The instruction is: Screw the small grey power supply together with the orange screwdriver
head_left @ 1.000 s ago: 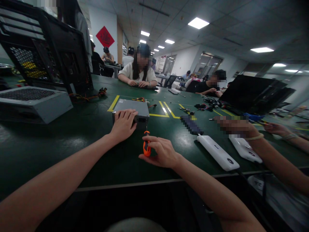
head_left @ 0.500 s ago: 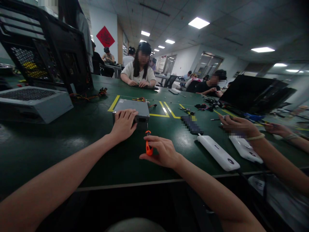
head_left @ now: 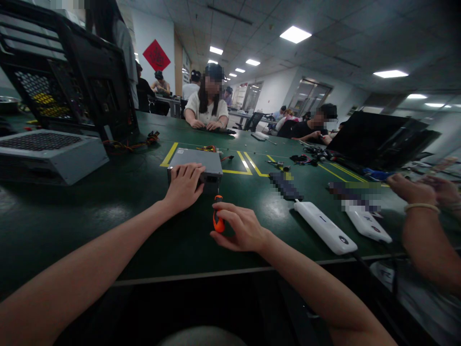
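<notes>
A grey computer power supply unit [head_left: 207, 159] rests on the green table in front of me. My left hand [head_left: 184, 185] is clasped over its near left edge, fingers across the top and thumb against the front face. In my right hand [head_left: 239, 225] is an orange and black screwdriver [head_left: 218, 218], pinched between thumb and fingers. Its thin shaft points away from me, toward the near right corner of the unit. Whether the tip touches a screw is too small to tell. Cables with coloured wires [head_left: 209, 148] lie behind the unit.
At left stand another power supply unit [head_left: 68, 158] and an open black computer case [head_left: 90, 86]. To the right lie a phone [head_left: 286, 186] and a white power bank [head_left: 324, 228]. A co-worker's hands [head_left: 414, 190] are at far right; another person [head_left: 209, 103] sits opposite.
The screwdriver's handle has turned a little in my right hand and shifted slightly left. My left hand stays on the unit. The co-worker's hand at right has drawn farther right.
</notes>
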Tool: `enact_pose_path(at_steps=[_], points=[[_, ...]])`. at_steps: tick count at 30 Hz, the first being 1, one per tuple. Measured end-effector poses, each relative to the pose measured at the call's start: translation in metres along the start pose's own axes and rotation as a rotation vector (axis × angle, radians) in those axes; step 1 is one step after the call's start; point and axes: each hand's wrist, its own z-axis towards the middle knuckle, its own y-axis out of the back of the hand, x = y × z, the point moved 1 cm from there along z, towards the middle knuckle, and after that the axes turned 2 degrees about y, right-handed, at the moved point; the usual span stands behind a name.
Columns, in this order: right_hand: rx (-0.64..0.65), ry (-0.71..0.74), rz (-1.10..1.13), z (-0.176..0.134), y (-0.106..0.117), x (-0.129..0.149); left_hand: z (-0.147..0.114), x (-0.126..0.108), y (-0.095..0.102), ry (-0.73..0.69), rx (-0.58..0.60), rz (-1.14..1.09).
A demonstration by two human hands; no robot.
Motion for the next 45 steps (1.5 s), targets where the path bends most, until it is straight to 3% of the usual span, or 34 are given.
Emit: enact_pose_path(at_steps=[5, 9, 12, 16, 19, 24, 32, 39, 45], points=[[0.013, 0.097, -0.095, 0.002, 0.002, 0.002, 0.000, 0.001, -0.001, 0.012, 0.006, -0.022], [-0.044, 0.017, -0.032, 0.000, 0.000, 0.000, 0.000, 0.001, -0.001, 0.010, 0.011, -0.014], [-0.009, -0.006, 0.006, 0.001, -0.001, 0.000, 0.000, 0.001, -0.001, 0.008, 0.007, -0.004], [0.050, 0.076, -0.092, 0.004, 0.002, 0.002, 0.000, 0.001, -0.001, 0.002, -0.001, 0.009], [0.000, 0.108, -0.140, 0.004, 0.003, 0.002, 0.000, 0.001, -0.001, -0.001, -0.003, 0.014], [-0.049, 0.048, -0.239, 0.000, 0.004, 0.000, 0.000, 0.000, 0.001, -0.001, 0.001, 0.011], [0.175, -0.061, -0.436, 0.013, 0.011, 0.008, -0.001, 0.001, 0.002, -0.006, 0.007, 0.000], [0.193, -0.042, -0.569, 0.018, 0.021, 0.012, -0.001, 0.001, 0.002, -0.004, 0.008, -0.016], [0.197, -0.208, -0.632, 0.015, 0.018, 0.025, -0.001, 0.001, 0.003, 0.001, 0.018, -0.038]])
